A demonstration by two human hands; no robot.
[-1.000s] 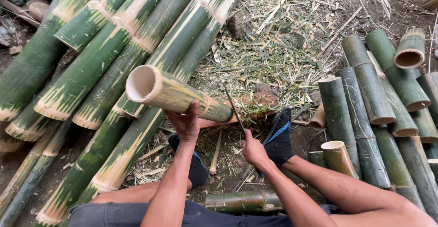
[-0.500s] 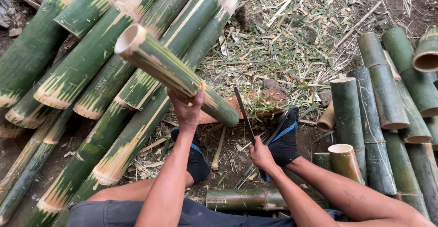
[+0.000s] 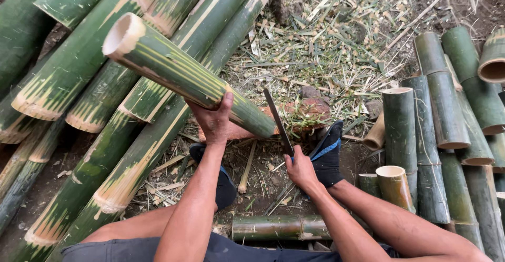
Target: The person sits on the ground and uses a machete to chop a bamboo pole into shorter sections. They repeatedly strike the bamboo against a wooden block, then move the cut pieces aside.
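We hold the bamboo [image 3: 184, 78] in our left hand [image 3: 214, 122], which grips it from below near its lower end. Its long axis runs on a slant, from the open cut mouth high at the far left down to the near right, where the lower end rests on or just over the block [image 3: 310, 112]; the contact itself is hidden behind the bamboo, so we cannot be sure. Our right hand [image 3: 301, 168] is closed around the handle of the knife [image 3: 279, 122], whose blade stands up and leans slightly to the far left, just right of the bamboo's lower end. So the knife hand is the nearer one to that end, and the bamboo lies up and to the left of it.

The bamboo is a hollow green piece with pale yellow streaks where skin is shaved off. Long trimmed poles [image 3: 79, 67] lie at the left, short cut sections [image 3: 447, 114] at the right, and chips [image 3: 326, 46] litter the ground beyond. Our feet [image 3: 329, 154] rest either side of the block.
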